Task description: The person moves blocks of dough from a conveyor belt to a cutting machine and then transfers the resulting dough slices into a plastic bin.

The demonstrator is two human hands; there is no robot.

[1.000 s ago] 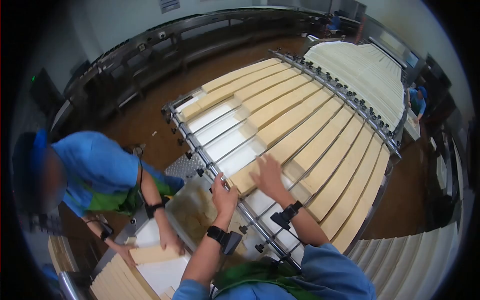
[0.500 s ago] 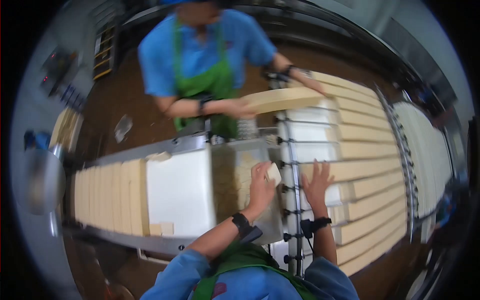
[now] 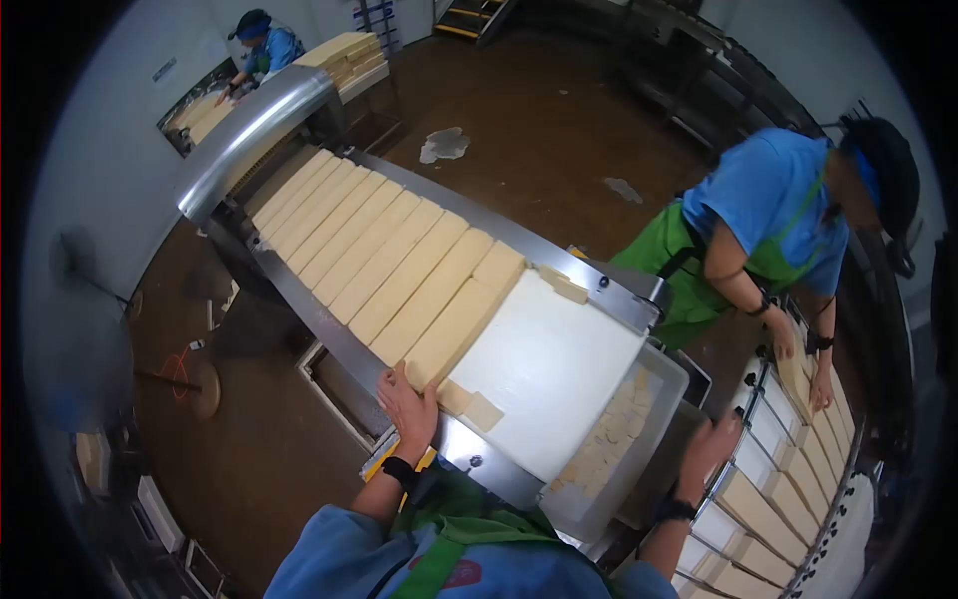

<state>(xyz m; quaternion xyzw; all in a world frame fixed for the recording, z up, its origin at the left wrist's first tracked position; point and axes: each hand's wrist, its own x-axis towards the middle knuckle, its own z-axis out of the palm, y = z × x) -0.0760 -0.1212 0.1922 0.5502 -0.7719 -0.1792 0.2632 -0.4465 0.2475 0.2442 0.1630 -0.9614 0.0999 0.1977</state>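
Observation:
My left hand [image 3: 407, 407] rests with spread fingers against the near end of a long cream-coloured slab [image 3: 467, 321], the last in a row of similar slabs on a white conveyor belt [image 3: 559, 364]. Small flat offcuts [image 3: 481, 411] lie on the belt just right of that hand. My right hand [image 3: 711, 451], slightly blurred, is held out with nothing visible in it. It hovers beside a metal-railed rack [image 3: 766, 384] holding more slabs [image 3: 760, 517]. Between belt and rack sits a grey bin [image 3: 664, 399] with many pale scraps [image 3: 617, 424] inside.
A co-worker in a green apron [image 3: 654, 270] bends over the rack, both hands on a slab [image 3: 795, 374]. Another person [image 3: 267, 48] works at the far left, beyond a curved metal cover [image 3: 261, 135]. A thin offcut [image 3: 564, 285] lies at the belt's far edge.
The view has swung left. My left hand no longer holds the small pale piece; it has moved from above the bin to the slab. The co-worker's carried slab is now down at the rack.

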